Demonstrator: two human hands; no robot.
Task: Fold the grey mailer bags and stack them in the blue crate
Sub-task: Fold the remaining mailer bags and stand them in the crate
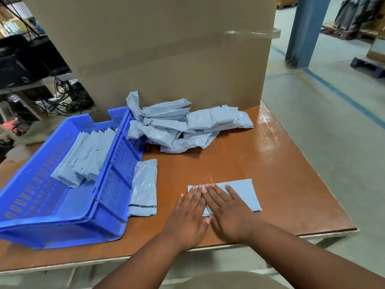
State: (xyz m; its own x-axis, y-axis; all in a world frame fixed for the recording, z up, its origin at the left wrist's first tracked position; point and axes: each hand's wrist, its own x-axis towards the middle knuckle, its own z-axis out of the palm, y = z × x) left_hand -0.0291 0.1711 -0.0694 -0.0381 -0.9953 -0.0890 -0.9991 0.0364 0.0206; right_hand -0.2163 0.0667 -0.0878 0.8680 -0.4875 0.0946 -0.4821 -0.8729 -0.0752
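Brown glossy surface [270, 163], pale edge at front. Left hand [188, 213] and right hand [227, 209] lie flat side by side, fingers straight, pressing a folded grey mailer bag [243, 195] near the front edge. Blue crate [112, 184] sits left, tilted, with folded bags [83, 159] stacked inside. One bag [144, 186] lies just beside the crate wall. Loose pile of bags [177, 126] further back, against a big cardboard box [156, 49]. Grey concrete floor [333, 142] with blue line on the right, blue pillar [304, 30] behind.
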